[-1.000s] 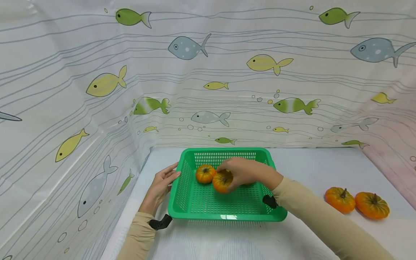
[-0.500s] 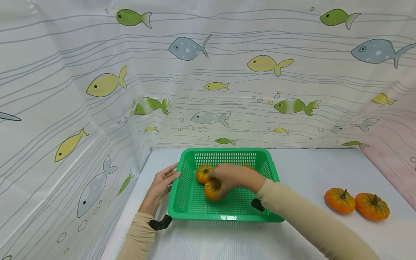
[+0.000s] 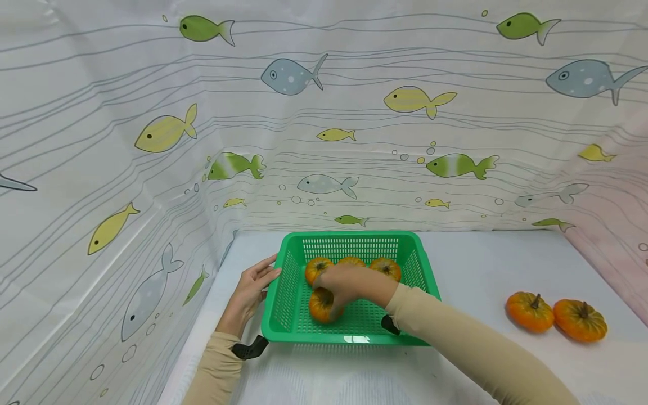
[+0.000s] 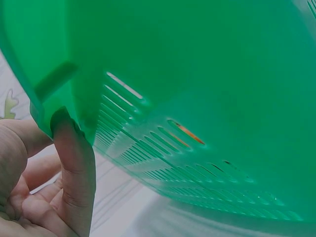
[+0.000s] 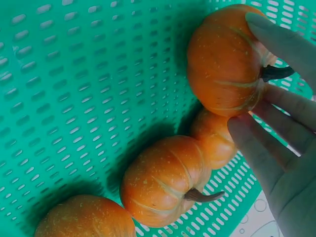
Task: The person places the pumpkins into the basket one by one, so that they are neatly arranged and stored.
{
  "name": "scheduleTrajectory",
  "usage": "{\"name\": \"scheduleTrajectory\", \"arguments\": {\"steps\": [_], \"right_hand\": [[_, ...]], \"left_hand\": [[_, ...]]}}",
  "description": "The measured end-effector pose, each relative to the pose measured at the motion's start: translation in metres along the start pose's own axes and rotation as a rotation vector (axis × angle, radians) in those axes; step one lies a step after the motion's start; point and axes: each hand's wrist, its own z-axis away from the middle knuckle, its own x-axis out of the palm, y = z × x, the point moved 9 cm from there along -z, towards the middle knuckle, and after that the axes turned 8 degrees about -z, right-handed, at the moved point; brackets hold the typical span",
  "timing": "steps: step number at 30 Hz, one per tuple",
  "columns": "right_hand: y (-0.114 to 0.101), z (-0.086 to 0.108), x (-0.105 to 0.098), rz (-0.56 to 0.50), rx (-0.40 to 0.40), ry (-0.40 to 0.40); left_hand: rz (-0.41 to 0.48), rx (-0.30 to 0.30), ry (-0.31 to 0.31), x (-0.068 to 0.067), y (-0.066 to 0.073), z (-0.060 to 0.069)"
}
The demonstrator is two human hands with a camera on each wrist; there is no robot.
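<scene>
Head view, with 12 o'clock at the far side: the work looks to be setting pumpkins out inside a green basket (image 3: 356, 338), and I judge it more than half done. Placed along the far wall are the 10 o'clock pumpkin (image 3: 317, 269), the 12 o'clock pumpkin (image 3: 351, 260) and the 2 o'clock pumpkin (image 3: 386, 268). The held pumpkin (image 3: 320, 309), the 4th inside, sits towards 8 o'clock under the right hand (image 3: 351, 281). That hand is spread as wide as the fruit, thumb and fingers bent round its sides; whether the pumpkin bears fully on the basket floor, I cannot tell. The left hand (image 3: 250, 288) pinches the rim at 9 o'clock, and the left wrist view shows a finger hooked beneath it.

What seems left is 2 more, outside on the worktop (image 3: 481, 270) at about 3 o'clock, well apart from the basket: the inner loose pumpkin (image 3: 529, 314) and, just beside it, the outer loose pumpkin (image 3: 580, 322).

Compared with 1 second ago, the right hand and its pumpkin have shifted from near the basket's middle towards 8 o'clock, uncovering the 2 on the far side at 12 and 2 o'clock. The left hand, the basket and the 2 outside look unchanged.
</scene>
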Motion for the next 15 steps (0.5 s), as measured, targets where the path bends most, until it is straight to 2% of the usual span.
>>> {"name": "scheduleTrajectory", "arguments": {"steps": [15], "right_hand": [[-0.005,-0.0032,0.0058,0.024,-0.013,0.004]], "left_hand": [[0.01,-0.007,0.007,-0.0002,-0.0009,-0.0006]]}}
